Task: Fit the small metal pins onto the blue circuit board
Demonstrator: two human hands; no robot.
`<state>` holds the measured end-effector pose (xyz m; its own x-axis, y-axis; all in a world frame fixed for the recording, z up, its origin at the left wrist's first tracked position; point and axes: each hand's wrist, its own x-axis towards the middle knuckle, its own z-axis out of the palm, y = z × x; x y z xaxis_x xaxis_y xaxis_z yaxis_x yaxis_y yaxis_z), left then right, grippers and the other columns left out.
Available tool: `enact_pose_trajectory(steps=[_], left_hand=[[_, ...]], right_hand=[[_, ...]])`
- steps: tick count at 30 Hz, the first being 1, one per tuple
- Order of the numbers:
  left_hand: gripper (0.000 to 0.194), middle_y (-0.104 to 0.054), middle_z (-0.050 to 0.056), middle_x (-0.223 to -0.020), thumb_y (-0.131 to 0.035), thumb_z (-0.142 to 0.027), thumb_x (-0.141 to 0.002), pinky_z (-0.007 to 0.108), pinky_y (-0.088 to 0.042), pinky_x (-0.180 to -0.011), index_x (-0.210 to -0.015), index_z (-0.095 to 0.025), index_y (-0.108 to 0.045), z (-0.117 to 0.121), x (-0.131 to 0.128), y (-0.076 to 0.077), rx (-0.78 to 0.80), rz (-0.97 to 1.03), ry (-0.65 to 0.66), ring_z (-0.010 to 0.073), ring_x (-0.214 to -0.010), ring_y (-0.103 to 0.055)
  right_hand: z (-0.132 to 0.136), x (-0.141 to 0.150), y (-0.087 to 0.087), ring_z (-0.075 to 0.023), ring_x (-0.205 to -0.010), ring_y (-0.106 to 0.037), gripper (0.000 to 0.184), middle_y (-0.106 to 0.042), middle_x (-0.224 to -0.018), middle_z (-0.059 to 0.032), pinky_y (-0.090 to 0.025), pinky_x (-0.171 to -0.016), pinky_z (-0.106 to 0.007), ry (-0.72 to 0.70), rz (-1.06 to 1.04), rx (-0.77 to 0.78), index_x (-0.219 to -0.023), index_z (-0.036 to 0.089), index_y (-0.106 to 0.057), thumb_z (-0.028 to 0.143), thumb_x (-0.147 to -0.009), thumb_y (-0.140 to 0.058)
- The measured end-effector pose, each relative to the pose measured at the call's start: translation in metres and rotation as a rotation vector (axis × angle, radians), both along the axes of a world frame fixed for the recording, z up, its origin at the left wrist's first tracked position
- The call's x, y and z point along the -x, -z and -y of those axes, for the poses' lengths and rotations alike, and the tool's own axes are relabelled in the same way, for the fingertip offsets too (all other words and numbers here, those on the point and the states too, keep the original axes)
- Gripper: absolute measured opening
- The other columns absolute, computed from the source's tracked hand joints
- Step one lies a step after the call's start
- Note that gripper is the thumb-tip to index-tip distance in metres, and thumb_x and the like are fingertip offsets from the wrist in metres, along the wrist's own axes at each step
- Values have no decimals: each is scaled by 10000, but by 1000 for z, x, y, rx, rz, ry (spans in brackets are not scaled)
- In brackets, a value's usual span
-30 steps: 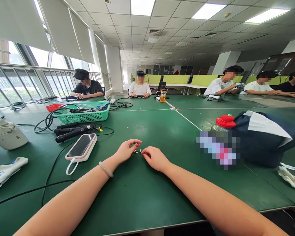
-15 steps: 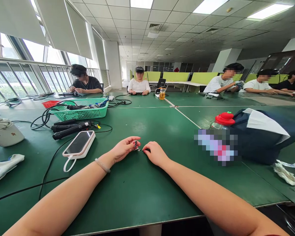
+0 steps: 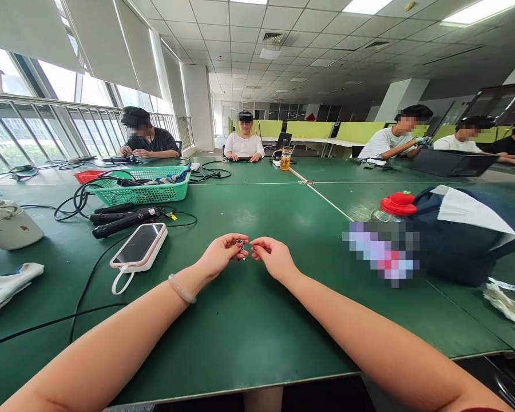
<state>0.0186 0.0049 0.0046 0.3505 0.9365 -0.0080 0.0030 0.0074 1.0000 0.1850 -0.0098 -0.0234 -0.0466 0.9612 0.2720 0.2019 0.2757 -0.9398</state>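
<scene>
My left hand (image 3: 220, 255) and my right hand (image 3: 273, 256) meet fingertip to fingertip just above the green table (image 3: 257, 320). The left hand's fingers pinch a tiny dark and silvery object (image 3: 241, 244), too small to name. The right hand's thumb and forefinger are pinched together right beside it; whether they also grip it I cannot make out. A pale bangle (image 3: 181, 289) circles my left wrist.
A pink-edged phone or power bank (image 3: 139, 246) with a cable lies to the left, behind it black handheld devices (image 3: 120, 220) and a green basket (image 3: 143, 189). A red-capped bottle (image 3: 392, 209) and dark bag (image 3: 463, 234) sit right. Several people sit at the far side.
Both hands have lifted slightly off the table and come together. The left hand picked the tiny object up from the table surface, where small pieces lay a second ago.
</scene>
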Motion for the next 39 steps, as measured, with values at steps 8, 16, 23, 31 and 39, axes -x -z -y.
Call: enact_pose_trajectory(steps=[8, 16, 23, 31, 39], left_hand=[[306, -661, 22, -789, -596, -193, -743, 314, -540, -738, -1046, -161, -622, 3, -4, 5, -201, -190, -1, 145, -719, -646], [352, -705, 9, -827, -574, -235, -755, 293, -500, -756, -1101, -236, -637, 9, -2, 3, -481, -490, -4, 172, -741, -643], [362, -705, 24, -905, -563, -248, -770, 292, -474, -776, -1126, -267, -625, 11, 0, 0, -648, -672, -17, 192, -800, -619], [428, -637, 5, -748, -611, -230, -705, 304, -519, -723, -1132, -195, -596, 15, -3, -1, -306, -246, 117, 152, -687, -635], [390, -523, -40, -587, -605, -179, -663, 252, -513, -589, -1052, -144, -607, -1, 3, -3, -139, -218, -46, 110, -568, -590]], right_hand=[[1, 0, -5, -147, -613, -590, 287, -642, -644, -36, -490, -597, -272, -39, -253, 127, -744, 133, -654, 402, -645, -663], [6, -1, -7, -125, -565, -526, 228, -627, -617, -13, -424, -570, -244, 36, 44, 33, -711, 150, -665, 368, -709, -597], [10, -2, -7, -141, -659, -566, 211, -660, -706, -10, -434, -639, -248, 61, 214, -126, -720, 186, -675, 367, -754, -571], [13, 0, -8, -142, -663, -564, 189, -648, -707, -7, -436, -639, -248, 96, 247, -179, -702, 184, -644, 338, -770, -558], [3, 0, 4, -153, -806, -542, 136, -628, -856, -28, -419, -738, -272, 26, 606, -227, -896, 203, -653, 231, -812, -550]])
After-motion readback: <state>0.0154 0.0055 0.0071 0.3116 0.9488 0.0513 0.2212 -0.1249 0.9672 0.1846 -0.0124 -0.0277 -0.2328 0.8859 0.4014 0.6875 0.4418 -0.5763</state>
